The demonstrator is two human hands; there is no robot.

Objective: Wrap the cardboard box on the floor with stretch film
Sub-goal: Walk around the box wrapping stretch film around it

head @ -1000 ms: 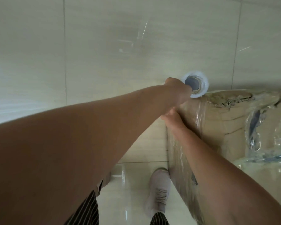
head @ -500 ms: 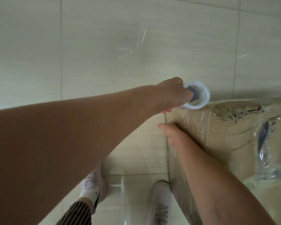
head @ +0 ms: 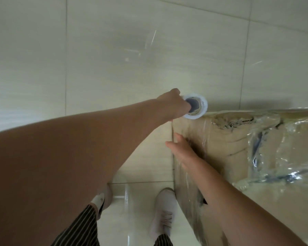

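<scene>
box: (head: 220, 139) on floor (head: 114, 50), right of shoes
film: already over box top and near side, crinkled (head: 277, 148)
roll: (head: 196, 108) at box's far-left corner, end facing up
left hand: (head: 172, 105) fingers clenched on roll core
right hand: (head: 182, 150) flat, released, pressing film on box's left edge
progress: partly wrapped; more passes likely left, then cutting film

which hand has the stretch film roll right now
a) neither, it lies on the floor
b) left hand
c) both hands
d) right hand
b: the left hand grips the stretch film roll at the corner of the cardboard box, while the right hand lies flat, fingers spread, on the filmed side of the box.
</scene>
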